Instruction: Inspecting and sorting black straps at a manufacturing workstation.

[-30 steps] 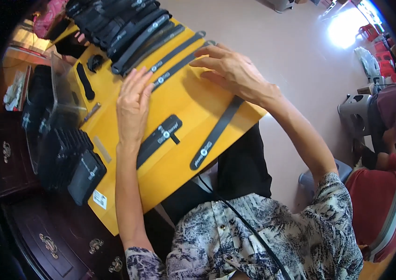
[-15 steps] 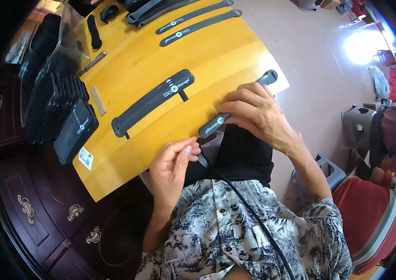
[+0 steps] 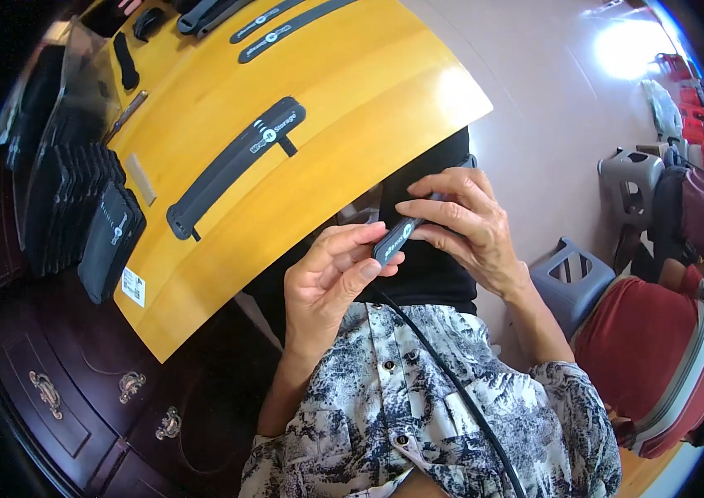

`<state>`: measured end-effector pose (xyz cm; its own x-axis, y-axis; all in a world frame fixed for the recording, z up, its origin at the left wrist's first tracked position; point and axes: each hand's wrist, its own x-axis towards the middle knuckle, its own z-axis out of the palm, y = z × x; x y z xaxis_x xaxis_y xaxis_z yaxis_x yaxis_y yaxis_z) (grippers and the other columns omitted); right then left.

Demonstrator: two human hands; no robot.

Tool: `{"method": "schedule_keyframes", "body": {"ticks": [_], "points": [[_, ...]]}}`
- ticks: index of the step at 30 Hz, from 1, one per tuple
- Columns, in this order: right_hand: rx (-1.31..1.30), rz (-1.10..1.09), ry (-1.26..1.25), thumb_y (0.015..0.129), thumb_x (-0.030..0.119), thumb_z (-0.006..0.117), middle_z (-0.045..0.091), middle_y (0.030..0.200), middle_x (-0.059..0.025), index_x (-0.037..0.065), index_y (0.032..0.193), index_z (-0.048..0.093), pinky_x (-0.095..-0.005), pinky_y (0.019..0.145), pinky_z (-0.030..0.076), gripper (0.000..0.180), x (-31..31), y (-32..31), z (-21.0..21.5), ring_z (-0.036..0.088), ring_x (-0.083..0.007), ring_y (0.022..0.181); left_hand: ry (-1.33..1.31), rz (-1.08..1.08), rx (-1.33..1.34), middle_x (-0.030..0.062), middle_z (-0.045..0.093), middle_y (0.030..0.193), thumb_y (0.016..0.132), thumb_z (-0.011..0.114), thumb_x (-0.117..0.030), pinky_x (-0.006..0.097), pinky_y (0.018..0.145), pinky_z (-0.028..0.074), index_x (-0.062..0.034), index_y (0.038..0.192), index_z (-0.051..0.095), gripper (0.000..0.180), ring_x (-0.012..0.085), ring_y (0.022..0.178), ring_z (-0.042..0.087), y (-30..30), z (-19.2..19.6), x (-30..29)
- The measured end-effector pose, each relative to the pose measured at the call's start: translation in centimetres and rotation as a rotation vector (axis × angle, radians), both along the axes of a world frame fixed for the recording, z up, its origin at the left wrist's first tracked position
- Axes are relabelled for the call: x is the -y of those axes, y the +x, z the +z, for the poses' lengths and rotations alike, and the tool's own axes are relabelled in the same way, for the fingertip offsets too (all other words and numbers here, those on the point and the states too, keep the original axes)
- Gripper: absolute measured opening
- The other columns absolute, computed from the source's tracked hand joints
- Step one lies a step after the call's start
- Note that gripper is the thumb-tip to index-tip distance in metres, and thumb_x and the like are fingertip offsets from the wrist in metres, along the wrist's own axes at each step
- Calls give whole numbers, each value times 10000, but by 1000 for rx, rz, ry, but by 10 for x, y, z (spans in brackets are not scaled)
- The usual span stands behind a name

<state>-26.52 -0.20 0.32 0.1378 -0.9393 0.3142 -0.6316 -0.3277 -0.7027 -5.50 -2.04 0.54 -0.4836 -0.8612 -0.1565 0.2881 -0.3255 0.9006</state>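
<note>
Over my lap, just off the table's near edge, a dark grey storage strap (image 3: 395, 240) with white lettering is held between my two hands. My left hand (image 3: 331, 278) pinches its printed rounded end between thumb and fingers. My right hand (image 3: 472, 224) grips the strap farther along, fingers bent over it, and hides most of its length. Alone in the middle of the table lies another dark strap (image 3: 236, 166), with small black tabs sticking out at its side. Two longer grey straps (image 3: 294, 29) lie side by side at the far edge.
The yellow wooden table (image 3: 352, 116) slants across the view. At its left stand stacks of black packaged straps (image 3: 111, 241), a wooden strip (image 3: 141, 179) and a pen-like tool (image 3: 126, 114). A black cable (image 3: 443, 373) runs down my shirt. Grey stools (image 3: 572, 282) stand at right.
The strap has moved off the table edge toward my body. My left hand has risen to it and closed on its printed end. The view has shifted, so the table sits farther left.
</note>
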Motion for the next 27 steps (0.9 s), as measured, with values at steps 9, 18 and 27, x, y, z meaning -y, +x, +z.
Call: {"method": "schedule_keyframes", "body": {"ticks": [9,18,27], "points": [[-35,-117,14,757,175,714,585,1063,-48,158,1053,687,-332,745,491,298,-12,-16,6,528,-216,921,61,-193,-235,220,457,1314,877,567,59,352,873,550,76,1147,537,272,304,1038,622,-24,0,10],[-85,-231,-232,714,100,722,604,1108,-104,139,1044,705,-277,661,510,332,-17,-28,36,610,-192,834,-36,-260,-378,258,441,1279,831,661,-4,360,865,548,71,1030,592,224,327,1009,636,-46,29,16],[-128,-48,-98,783,108,620,599,1092,-73,104,1091,640,-332,789,521,309,17,-31,11,597,-250,975,500,-130,-147,156,565,1109,893,578,-10,358,967,479,48,1192,444,332,278,1091,589,-51,13,16]]}}
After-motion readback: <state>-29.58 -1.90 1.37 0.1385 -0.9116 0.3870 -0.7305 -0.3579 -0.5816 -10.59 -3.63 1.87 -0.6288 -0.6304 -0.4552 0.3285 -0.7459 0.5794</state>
